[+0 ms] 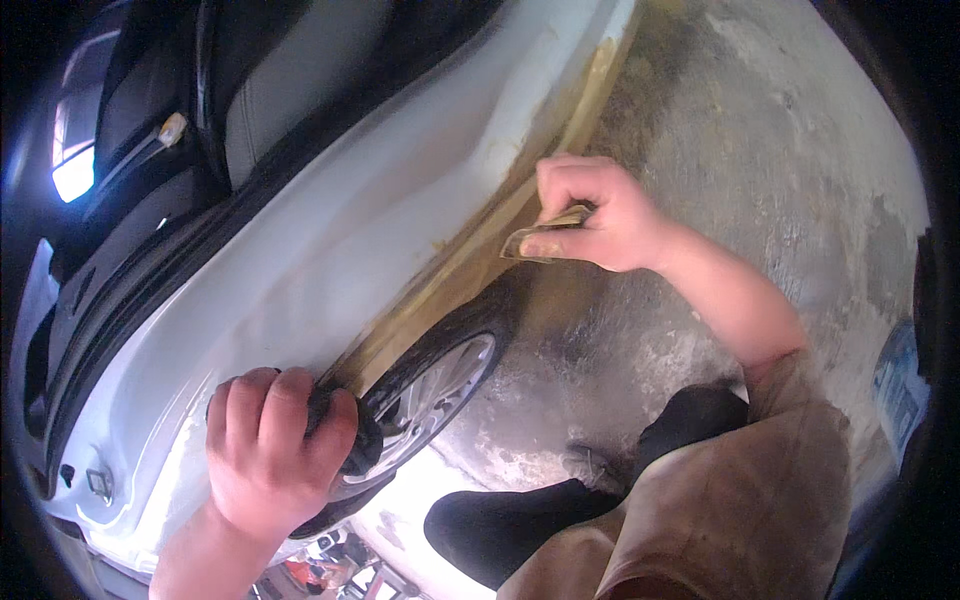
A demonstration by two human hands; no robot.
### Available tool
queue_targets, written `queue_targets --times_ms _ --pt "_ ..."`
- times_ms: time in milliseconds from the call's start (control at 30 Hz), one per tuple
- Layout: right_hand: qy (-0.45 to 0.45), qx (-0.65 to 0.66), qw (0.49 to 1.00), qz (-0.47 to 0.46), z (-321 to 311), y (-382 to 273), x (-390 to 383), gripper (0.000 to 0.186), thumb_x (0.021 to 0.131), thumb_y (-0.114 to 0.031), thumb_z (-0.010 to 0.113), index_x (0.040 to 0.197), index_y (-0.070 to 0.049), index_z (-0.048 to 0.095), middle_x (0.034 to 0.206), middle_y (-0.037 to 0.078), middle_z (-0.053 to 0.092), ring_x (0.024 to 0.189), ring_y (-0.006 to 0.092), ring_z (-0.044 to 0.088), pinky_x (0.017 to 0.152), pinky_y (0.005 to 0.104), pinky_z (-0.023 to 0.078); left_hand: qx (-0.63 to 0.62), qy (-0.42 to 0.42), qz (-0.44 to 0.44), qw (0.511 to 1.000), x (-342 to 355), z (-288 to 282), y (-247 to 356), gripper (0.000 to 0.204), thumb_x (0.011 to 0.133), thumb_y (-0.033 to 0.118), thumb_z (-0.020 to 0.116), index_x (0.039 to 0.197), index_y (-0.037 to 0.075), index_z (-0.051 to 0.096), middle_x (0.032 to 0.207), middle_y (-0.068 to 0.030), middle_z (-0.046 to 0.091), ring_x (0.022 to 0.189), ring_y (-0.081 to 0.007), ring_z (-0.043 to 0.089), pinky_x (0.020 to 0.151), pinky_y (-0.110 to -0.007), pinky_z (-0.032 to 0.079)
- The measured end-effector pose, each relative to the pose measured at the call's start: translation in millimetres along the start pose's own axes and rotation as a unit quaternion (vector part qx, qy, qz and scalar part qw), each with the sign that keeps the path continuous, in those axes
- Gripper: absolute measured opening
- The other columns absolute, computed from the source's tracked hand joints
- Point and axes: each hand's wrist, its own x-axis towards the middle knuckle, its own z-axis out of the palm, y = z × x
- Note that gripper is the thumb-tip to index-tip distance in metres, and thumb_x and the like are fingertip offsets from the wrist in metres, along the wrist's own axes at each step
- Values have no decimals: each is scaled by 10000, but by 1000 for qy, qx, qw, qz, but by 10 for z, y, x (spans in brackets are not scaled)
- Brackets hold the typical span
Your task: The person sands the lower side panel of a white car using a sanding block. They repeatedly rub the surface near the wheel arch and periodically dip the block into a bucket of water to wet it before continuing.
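Observation:
The white car sill (330, 240) slants across the view, with a yellow-brown smeared band (450, 265) along its lower edge. My right hand (600, 215) is closed on a thin yellowish-brown sheet (520, 243) with a see-through edge, pinched under the thumb beside that band. Whether it is folded paper or a flexible spreader I cannot make out. Lower left, my left hand (275, 445) is closed over a dark, rounded thing (365, 440) at the sill's near end, beside the wheel. My fingers hide most of that dark thing.
A car wheel (435, 385) with a silver rim lies between my hands. The car's dark interior (290, 85) shows at upper left. Stained concrete floor (770, 190) spreads to the right. My dark shoes (520, 525) are below, with a blue container (900, 385) at the right edge.

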Motion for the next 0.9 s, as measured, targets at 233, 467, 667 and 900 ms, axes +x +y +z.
queue_targets --times_ms 233,467,667,900 --pt "63 65 994 56 -448 25 -241 345 820 -121 902 768 -54 567 748 -13 532 724 98 506 648 285 396 54 -52 -82 994 279 -17 163 118 716 198 677 820 142 678 865 -79 539 811 -280 604 630 -414 488" --pt "96 84 990 55 -837 -63 -302 318 870 -68 855 792 -63 547 789 -15 523 736 91 475 661 267 394 28 27 -118 992 1075 639 424 113 853 237 636 899 176 719 975 -39 600 939 -250 624 758 -413 526" --pt "98 92 987 83 -1207 -134 -241 265 887 -77 845 818 -59 589 820 -8 555 770 88 512 677 262 420 -32 -1 -192 981 2138 1138 755 244 849 259 668 1084 207 709 1093 -56 608 1071 -263 595 867 -441 515" --pt "154 43 970 182 -1515 -247 -514 242 888 -65 834 832 -52 599 827 -20 538 784 72 509 683 259 422 30 151 -104 983 2829 1465 923 266 928 262 591 1133 153 721 1172 -60 617 1137 -271 528 1015 -530 414"
